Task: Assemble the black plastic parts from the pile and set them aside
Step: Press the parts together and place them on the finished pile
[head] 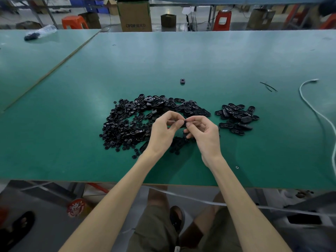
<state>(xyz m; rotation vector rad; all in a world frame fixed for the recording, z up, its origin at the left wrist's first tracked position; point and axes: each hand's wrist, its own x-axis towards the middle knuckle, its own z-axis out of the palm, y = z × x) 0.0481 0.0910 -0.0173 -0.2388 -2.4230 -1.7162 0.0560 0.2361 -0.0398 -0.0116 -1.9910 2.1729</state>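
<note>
A big pile of loose black plastic parts (127, 122), small round pieces and longer oval shells, lies on the green table (72, 146) in front of me. A smaller heap of oval parts (236, 117) lies apart to the right. My left hand (163, 131) and my right hand (203, 131) meet above the pile's near right side. Between their fingertips they pinch a small black part (183, 124), mostly hidden by the fingers. Whether it is one piece or two I cannot tell.
A single black part (183, 81) lies alone farther back. A white cable (312, 110) curves along the right side, with thin black strips (269, 86) near it. A plastic bag of parts (40, 32) lies at the far left. Boxes and red stools stand beyond the table.
</note>
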